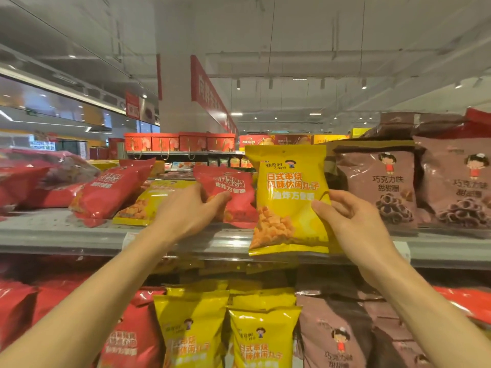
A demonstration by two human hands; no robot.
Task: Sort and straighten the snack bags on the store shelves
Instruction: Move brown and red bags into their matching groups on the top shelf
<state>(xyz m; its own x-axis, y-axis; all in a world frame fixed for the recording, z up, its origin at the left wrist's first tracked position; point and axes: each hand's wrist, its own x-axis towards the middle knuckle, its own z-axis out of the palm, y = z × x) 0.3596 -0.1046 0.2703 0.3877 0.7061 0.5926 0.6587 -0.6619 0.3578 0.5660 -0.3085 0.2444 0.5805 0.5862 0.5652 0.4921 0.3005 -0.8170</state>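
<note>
Held upright by the right hand [353, 221], a yellow snack bag [288, 200] awaits shelving; the left hand [186, 211] grips a red bag [228, 192] needing straightening.

- Left hand [186, 208] covers the lower corner of a red bag [228, 192].
- Lower-shelf yellow bags [223, 338] run off the bottom edge.
- Far gift boxes [180, 142] are blurred.
</note>
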